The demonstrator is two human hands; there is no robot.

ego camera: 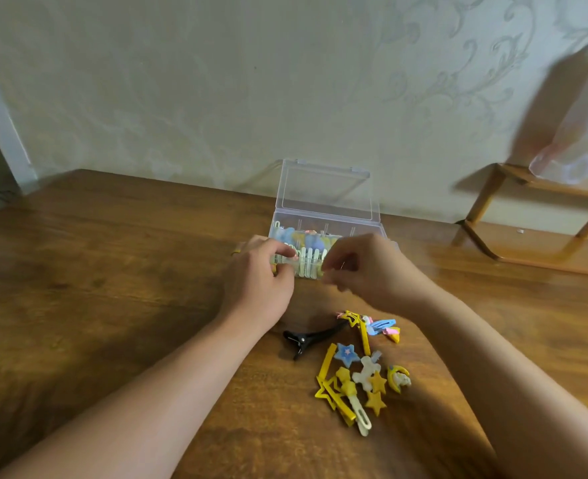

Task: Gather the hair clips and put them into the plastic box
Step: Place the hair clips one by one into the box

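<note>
A clear plastic box (pixel 368 229) stands at the back of the wooden table with its lid (pixel 325 191) raised. Several pastel hair clips (pixel 308 242) lie inside, and pale ones stand along its front wall. My left hand (pixel 258 285) grips the box's front left corner, thumb over the rim. My right hand (pixel 372 267) is pinched at the front row, fingertips closed on a pale clip (pixel 320 267). A pile of yellow, blue and white clips (pixel 358 375) lies nearer me, along with a black claw clip (pixel 306 338) and a blue snap clip (pixel 384 324).
A wooden two-tier shelf (pixel 534 216) stands on the table at the right, with a blurred translucent bag (pixel 579 133) on top of it. The patterned wall runs right behind the box. The table's left corner (pixel 64 178) falls away at the far left.
</note>
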